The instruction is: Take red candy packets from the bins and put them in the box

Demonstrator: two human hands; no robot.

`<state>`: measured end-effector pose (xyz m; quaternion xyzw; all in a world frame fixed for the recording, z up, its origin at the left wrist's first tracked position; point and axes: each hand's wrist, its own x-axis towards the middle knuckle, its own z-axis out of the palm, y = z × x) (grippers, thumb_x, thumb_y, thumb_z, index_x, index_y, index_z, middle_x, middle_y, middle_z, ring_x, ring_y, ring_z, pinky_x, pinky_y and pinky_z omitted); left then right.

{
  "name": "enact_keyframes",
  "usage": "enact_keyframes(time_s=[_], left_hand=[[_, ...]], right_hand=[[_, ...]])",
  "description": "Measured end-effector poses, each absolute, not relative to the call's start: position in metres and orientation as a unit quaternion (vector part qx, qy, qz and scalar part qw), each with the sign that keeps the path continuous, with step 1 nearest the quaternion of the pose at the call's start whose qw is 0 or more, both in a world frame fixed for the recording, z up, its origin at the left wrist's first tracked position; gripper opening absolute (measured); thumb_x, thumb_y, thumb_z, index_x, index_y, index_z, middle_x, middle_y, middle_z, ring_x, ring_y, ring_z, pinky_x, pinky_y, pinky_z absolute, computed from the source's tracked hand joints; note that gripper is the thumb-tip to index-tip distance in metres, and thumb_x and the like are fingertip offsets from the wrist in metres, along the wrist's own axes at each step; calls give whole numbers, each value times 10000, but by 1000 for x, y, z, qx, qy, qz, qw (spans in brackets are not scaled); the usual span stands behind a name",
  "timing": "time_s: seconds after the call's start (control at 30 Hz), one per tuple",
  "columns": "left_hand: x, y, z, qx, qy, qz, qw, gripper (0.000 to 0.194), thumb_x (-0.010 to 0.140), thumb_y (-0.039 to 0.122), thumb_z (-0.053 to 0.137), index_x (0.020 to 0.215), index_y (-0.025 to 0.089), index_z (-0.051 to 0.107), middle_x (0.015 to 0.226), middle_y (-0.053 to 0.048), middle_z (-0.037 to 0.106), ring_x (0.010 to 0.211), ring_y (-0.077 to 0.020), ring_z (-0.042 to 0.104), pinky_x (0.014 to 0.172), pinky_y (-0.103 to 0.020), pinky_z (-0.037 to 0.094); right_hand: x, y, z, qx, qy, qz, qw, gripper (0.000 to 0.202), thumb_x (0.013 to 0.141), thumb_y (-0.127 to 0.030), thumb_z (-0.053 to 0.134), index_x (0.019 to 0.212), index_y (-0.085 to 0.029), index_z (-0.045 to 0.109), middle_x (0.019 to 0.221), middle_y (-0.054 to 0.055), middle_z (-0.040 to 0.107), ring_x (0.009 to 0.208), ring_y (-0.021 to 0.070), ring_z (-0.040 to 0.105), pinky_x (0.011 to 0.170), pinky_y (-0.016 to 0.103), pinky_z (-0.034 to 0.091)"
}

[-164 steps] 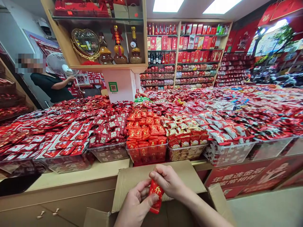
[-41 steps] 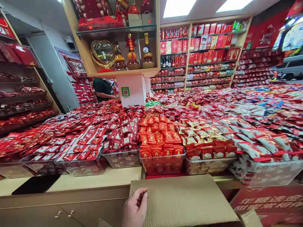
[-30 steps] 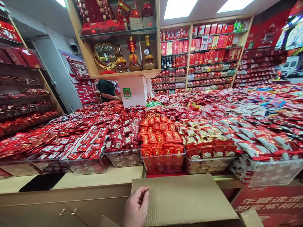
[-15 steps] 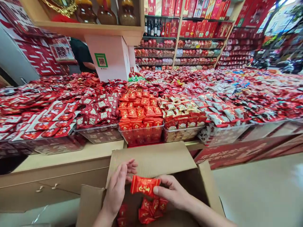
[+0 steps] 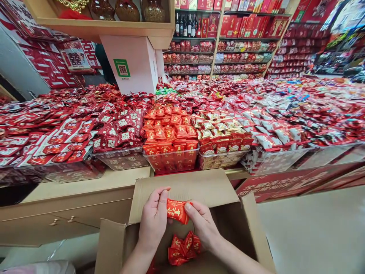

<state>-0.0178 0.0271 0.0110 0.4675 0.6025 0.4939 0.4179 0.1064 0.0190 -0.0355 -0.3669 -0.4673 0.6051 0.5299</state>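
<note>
Here, a red candy packet (image 5: 177,210) with gold characters is held above the open cardboard box (image 5: 251,220), pinched at its ends between both hands. The left hand (image 5: 154,222) is raised from below, fingers curled, thumb and forefinger closed on the packet's left end. The right hand (image 5: 202,223) is angled inward, fingertips clamped on the right end. More red packets (image 5: 184,249) are seen lying in the box beneath. Beyond the raised flap, clear bins (image 5: 172,160) heaped with sweets are ranged along the wooden counter (image 5: 85,186).
</note>
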Motion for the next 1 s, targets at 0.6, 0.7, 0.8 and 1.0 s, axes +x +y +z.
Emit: enact_keyframes(time_s=[0.6, 0.7, 0.8, 1.0], left_hand=[[-11, 16, 24, 223, 440, 617, 613, 388, 830, 342, 518, 1195, 230, 450, 1155, -106, 627, 916, -196, 649, 764, -314, 529], [-9, 16, 25, 251, 447, 617, 596, 365, 839, 377, 511, 1177, 252, 456, 1205, -92, 596, 973, -200, 628, 791, -311, 521], [-6, 14, 22, 285, 458, 602, 589, 387, 828, 412, 523, 1179, 266, 455, 1150, -78, 627, 1028, -199, 601, 830, -305, 501], [-3, 10, 20, 298, 474, 607, 564, 443, 820, 422, 527, 1241, 332, 422, 1080, -46, 661, 1053, -204, 589, 864, -341, 483]], right_hand=[[128, 12, -27, -299, -743, 179, 571, 422, 823, -75, 473, 1180, -291, 529, 1129, 96, 519, 989, 186, 533, 791, 322, 481], [116, 8, -24, -349, -555, 436, 616, 244, 882, -256, 443, 1112, -243, 525, 979, 75, 568, 781, 145, 569, 656, 271, 495], [108, 12, -24, -365, -427, 598, 571, 293, 836, -454, 509, 844, -165, 558, 656, -3, 522, 543, 87, 441, 507, 201, 393], [105, 13, -26, -391, -473, 559, 558, 415, 802, -485, 544, 582, -147, 447, 536, -42, 379, 518, 65, 284, 489, 196, 270]])
